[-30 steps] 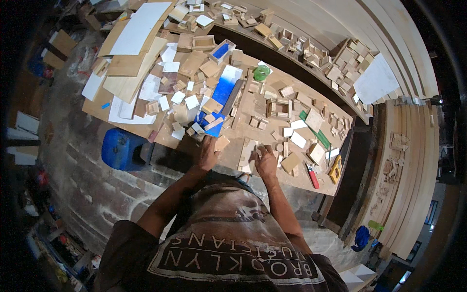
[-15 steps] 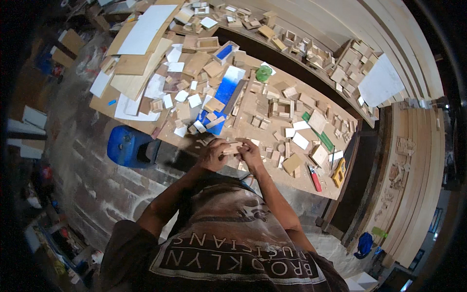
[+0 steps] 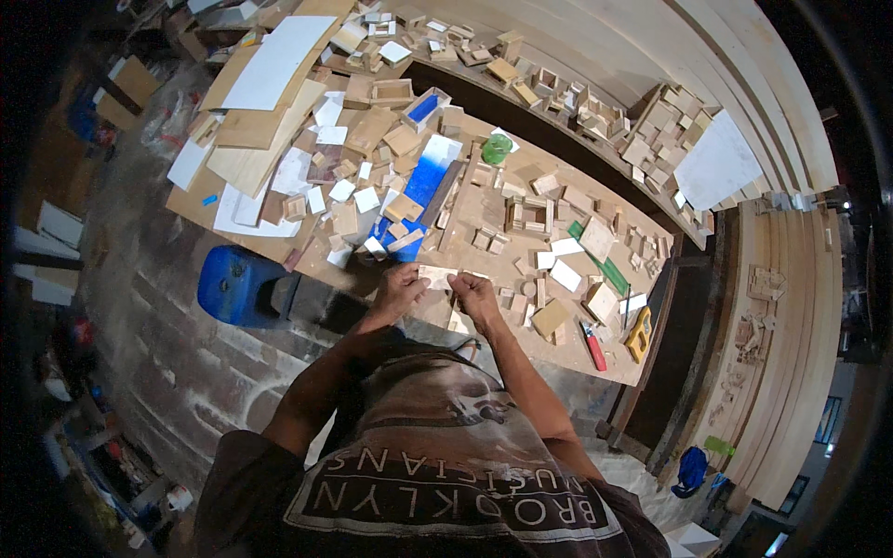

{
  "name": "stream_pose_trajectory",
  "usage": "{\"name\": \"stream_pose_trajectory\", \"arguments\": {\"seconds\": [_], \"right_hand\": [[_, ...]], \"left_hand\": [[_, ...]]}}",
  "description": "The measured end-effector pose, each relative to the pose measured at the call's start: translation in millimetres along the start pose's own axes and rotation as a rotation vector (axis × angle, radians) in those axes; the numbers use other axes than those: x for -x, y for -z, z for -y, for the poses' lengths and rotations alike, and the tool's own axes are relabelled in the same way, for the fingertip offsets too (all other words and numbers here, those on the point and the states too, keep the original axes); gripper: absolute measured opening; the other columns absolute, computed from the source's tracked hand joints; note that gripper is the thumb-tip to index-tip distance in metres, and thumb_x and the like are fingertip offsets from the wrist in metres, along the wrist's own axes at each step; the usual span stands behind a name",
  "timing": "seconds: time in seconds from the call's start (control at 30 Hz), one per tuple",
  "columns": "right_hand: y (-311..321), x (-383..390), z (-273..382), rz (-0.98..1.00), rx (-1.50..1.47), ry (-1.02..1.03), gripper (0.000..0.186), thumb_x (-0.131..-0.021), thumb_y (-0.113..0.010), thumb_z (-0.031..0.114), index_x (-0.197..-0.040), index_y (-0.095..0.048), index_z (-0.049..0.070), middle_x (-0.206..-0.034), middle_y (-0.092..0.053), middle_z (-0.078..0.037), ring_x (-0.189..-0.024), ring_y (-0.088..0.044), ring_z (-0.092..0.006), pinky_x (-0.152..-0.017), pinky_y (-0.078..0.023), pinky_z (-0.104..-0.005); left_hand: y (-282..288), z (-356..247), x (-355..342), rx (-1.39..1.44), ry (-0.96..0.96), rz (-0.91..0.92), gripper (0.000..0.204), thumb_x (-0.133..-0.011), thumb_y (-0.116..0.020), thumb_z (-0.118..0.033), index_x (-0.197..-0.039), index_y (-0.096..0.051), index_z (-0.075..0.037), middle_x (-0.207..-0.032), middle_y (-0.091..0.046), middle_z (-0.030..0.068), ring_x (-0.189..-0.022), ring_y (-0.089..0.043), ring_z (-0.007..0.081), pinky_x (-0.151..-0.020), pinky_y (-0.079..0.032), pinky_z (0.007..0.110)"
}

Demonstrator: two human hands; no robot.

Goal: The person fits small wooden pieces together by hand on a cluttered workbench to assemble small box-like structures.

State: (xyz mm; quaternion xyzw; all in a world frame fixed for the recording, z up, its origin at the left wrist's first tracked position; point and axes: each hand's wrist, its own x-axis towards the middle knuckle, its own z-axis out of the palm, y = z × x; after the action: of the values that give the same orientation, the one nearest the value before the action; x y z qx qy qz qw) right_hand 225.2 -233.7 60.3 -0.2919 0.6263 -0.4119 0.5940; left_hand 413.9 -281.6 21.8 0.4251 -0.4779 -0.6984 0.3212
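A small pale wooden piece (image 3: 435,277) is held between my hands over the near edge of the workbench (image 3: 326,274), its flat face up. My left hand (image 3: 398,292) pinches its left end, fingers closed. At the right end, the fingers of my right hand (image 3: 475,298) are closed on the same piece, knuckles up. Fingers cover both of its ends. Just beyond lie a blue-painted board (image 3: 430,177) with wood offcuts on its near part and a small wooden frame (image 3: 489,240).
Small wood blocks and white pieces crowd the bench. A box-like wooden frame (image 3: 529,216), a green container (image 3: 496,148), a red-handled cutter (image 3: 593,346) and a yellow-handled tool (image 3: 639,335) lie around. A blue plastic chair (image 3: 228,286) stands at left; long planks (image 3: 791,344) lie at right.
My hands have drawn slightly apart, and the wooden piece has turned so that its broad face shows between them. The whole view has shifted slightly.
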Motion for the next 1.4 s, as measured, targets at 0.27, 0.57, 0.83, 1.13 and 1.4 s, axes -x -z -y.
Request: {"name": "stream_pose_trajectory", "arguments": {"seconds": [0.27,0.57,0.83,1.13,1.4], "right_hand": [[4.9,-3.9,-12.9,0.010,-0.092,-0.057,0.037,-0.099,-0.063,0.035,-0.075,-0.060,0.006,-0.061,-0.053,0.000,-0.052,-0.045,-0.0087,-0.050,-0.035,-0.0257],[11.0,4.6,-17.2,-0.007,-0.183,-0.035,0.033,-0.100,-0.061,0.031,-0.081,-0.058,0.005,-0.061,-0.053,0.000,-0.052,-0.045,-0.0090,-0.049,-0.035,-0.0258],[27.4,3.3,-36.1,-0.122,-0.258,0.031,0.022,-0.099,-0.061,0.021,-0.089,-0.058,0.002,-0.063,-0.053,-0.002,-0.054,-0.047,-0.0105,-0.051,-0.038,-0.0270],[42.0,0.3,-46.4,-0.316,-0.134,0.114,0.017,-0.095,-0.061,0.013,-0.102,-0.061,-0.002,-0.067,-0.059,-0.008,-0.057,-0.057,-0.0188,-0.055,-0.048,-0.0323],[24.4,45.4,-21.8,-0.270,1.095,0.174,0.065,-0.080,-0.077,0.040,-0.122,-0.044,0.004,-0.117,-0.051,-0.021,-0.105,-0.060,-0.0430,-0.078,-0.055,-0.0521]], "left_hand": [[2.5,-3.3,-4.5,0.135,0.146,-0.029,0.028,-0.097,-0.059,-0.017,-0.116,-0.064,0.004,-0.091,-0.069,0.0060,-0.072,-0.063,0.0109,-0.061,-0.051,0.025],[-2.7,-5.0,-9.5,0.242,0.249,0.013,0.026,-0.098,-0.058,-0.017,-0.115,-0.065,0.002,-0.098,-0.068,0.0055,-0.077,-0.066,0.0135,-0.065,-0.052,0.026],[-25.0,-0.1,-25.2,0.220,0.203,0.104,0.038,-0.095,-0.060,-0.010,-0.130,-0.055,0.003,-0.099,-0.069,0.0091,-0.084,-0.066,0.0155,-0.073,-0.054,0.029],[-50.1,13.4,-40.3,0.102,0.227,0.003,0.041,-0.092,-0.063,-0.010,-0.131,-0.057,0.001,-0.095,-0.069,0.0073,-0.081,-0.066,0.0162,-0.065,-0.054,0.027],[-32.5,18.3,-31.3,0.076,0.201,-0.214,0.030,-0.094,-0.061,-0.011,-0.123,-0.065,-0.005,-0.102,-0.066,0.0085,-0.082,-0.065,0.0163,-0.060,-0.060,0.032]]}}
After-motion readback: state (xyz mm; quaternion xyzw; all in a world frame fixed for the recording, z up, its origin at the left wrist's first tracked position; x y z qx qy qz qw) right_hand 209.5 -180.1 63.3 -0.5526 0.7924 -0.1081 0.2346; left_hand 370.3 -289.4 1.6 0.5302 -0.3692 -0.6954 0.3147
